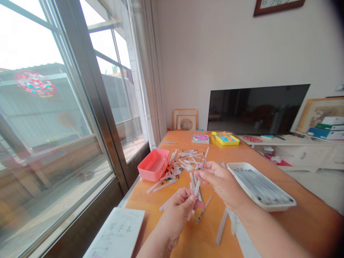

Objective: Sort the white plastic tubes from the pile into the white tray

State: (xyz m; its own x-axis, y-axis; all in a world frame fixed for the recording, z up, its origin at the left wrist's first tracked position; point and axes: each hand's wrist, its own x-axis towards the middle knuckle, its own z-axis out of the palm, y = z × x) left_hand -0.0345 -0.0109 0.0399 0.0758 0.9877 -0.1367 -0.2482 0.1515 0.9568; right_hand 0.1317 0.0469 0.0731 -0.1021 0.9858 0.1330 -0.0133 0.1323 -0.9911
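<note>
The left hand (178, 207) pinches a barrel (197, 187), likely light and stiff, best held mid-length; the right hand (218, 178) pinches a refill (205, 157).

the glossy orange-brown wooden table (231, 154) carries scattered translucent whitish plastic pen barrels (165, 185), an open pink plastic box (146, 175), a long white tray (279, 206), a white paper notebook (118, 236), a purple booklet (200, 139) and a yellow box (229, 142).
</note>
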